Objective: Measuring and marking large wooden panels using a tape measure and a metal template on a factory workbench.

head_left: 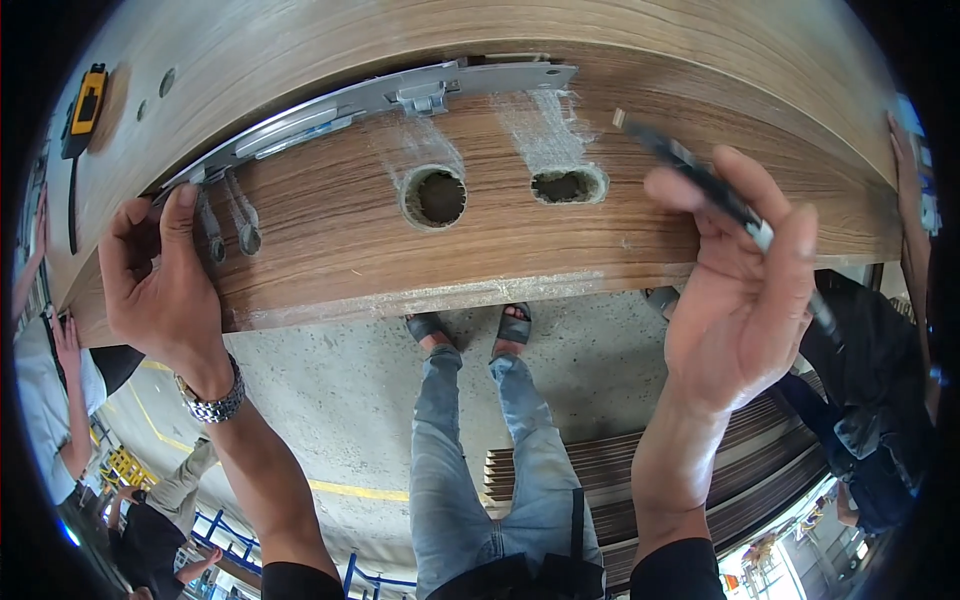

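A long silvery lock plate (370, 100), likely a mortise lock, lies on the wood-grain panel (330, 250) along the base of a raised wooden surface. My left hand (165, 270) closes thumb and fingers on the plate's left end. In my right hand (730, 270) is a slim black pen (690, 165), tilted above the panel's right part and blurred by motion. Between the hands, the panel has a rough round hole (436, 197) and an oblong hole (568, 185). Pale scuffed marks run from both holes toward the plate. Two small holes with pale streaks sit beside my left hand.
A yellow-and-black tool (85, 110) lies on the raised wooden surface at far left. Other people stand at both sides, a hand (65, 340) at the panel's left end. Stacked boards (620, 470) lie on the floor below, right of my legs.
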Motion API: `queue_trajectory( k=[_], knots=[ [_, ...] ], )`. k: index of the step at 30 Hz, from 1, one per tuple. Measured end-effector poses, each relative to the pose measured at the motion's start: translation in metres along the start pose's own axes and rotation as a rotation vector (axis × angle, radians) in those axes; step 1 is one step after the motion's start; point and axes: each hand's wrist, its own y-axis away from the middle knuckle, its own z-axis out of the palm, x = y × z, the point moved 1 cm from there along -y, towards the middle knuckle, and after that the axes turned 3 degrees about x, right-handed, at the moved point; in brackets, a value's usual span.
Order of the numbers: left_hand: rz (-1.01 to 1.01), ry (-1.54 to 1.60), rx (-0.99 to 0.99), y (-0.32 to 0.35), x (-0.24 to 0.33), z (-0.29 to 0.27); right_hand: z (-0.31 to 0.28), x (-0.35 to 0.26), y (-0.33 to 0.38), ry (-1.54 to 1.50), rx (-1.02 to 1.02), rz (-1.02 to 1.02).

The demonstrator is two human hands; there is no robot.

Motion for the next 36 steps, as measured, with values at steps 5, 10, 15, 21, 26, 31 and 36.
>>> queue_trajectory(
  k=[5,10,15,21,26,31,36],
  knots=[
    [-0.024,-0.019,0.018,0.001,0.004,0.001,0.017,-0.008,-0.003,0.194,-0.012,-0.078],
    [0.006,-0.106,0.008,0.0,0.008,0.001,0.033,-0.02,-0.002,0.433,-0.036,-0.018],
    [-0.007,-0.096,0.018,0.001,0.007,0.001,0.042,-0.016,0.001,0.49,-0.015,-0.05],
    [-0.02,-0.073,0.022,-0.003,0.004,-0.002,0.047,-0.014,0.001,0.548,-0.015,-0.13],
    [-0.028,-0.024,0.025,0.002,0.012,0.006,0.047,-0.005,-0.001,0.644,-0.046,-0.467],
    [-0.039,0.016,0.023,-0.003,0.008,-0.002,0.067,0.012,-0.001,0.749,-0.05,-0.49],
    [-0.116,0.105,0.021,-0.003,0.006,0.0,0.07,0.015,-0.004,0.673,0.033,-0.533]
  ],
)
